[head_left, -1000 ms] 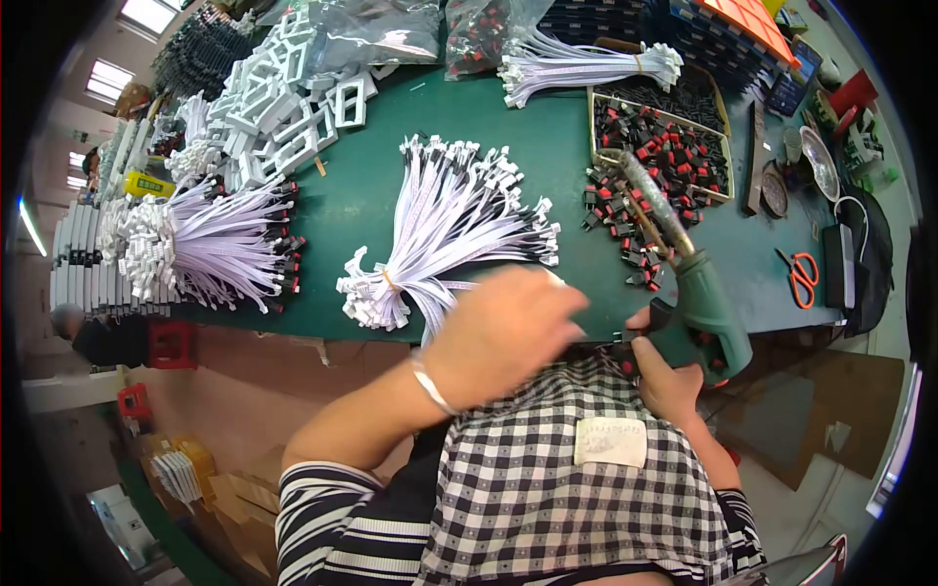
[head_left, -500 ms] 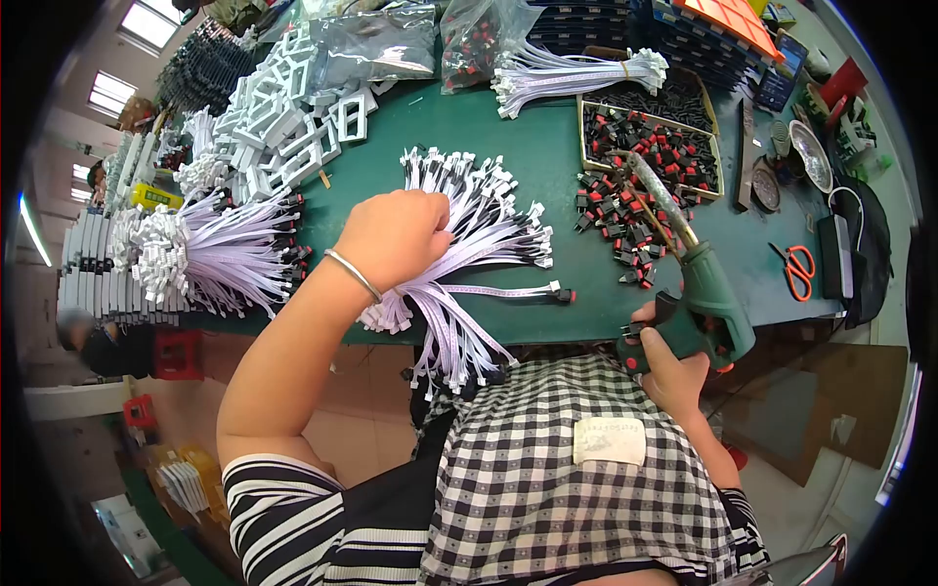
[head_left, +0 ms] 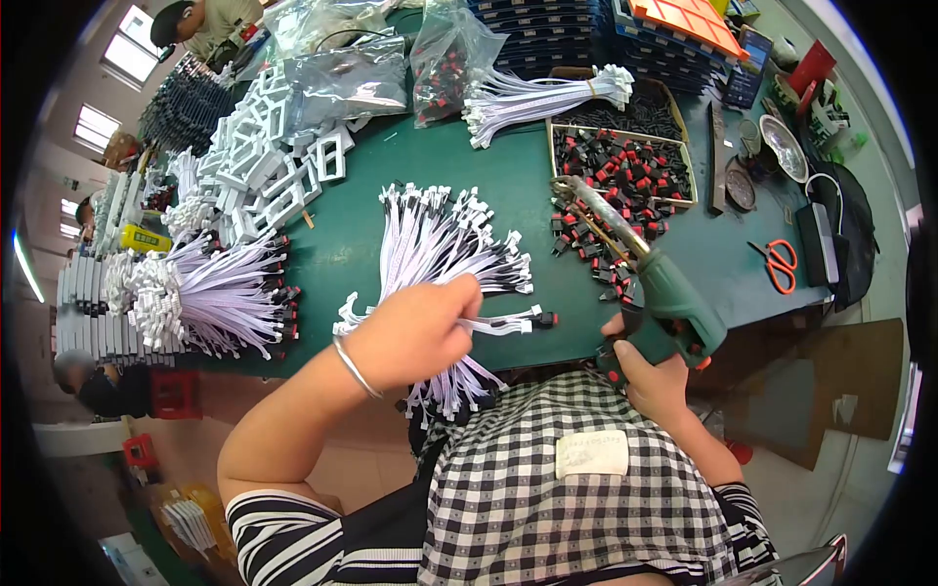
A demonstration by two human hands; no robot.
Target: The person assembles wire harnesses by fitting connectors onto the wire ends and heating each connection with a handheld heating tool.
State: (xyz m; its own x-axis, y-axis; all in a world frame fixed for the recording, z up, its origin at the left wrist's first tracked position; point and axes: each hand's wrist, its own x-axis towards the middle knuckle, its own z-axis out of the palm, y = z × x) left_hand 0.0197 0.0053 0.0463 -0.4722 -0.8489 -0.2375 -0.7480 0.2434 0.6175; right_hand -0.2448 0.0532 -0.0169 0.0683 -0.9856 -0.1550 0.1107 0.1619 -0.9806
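Lying across green table (head_left: 342, 220): white cables (head_left: 420, 239), red-black switches (head_left: 625, 158); windows (head_left: 131, 51) beyond.

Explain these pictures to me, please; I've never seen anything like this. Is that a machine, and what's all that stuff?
There is no machine at work on its own here: you see a person's two bare hands. One camera worn on the person's head takes every picture, looking forward and down, so the arms reach in from below.

The left hand, fingers curled, is over a spread bundle of white cables; whether it grips any is hard to tell. The right hand holds a green gun-shaped tool with a long metal tip.

On the green table also lie small black-and-red parts, some in a box and some spilling beside it, white rectangular frames in a heap, and orange-handled scissors off to the right.
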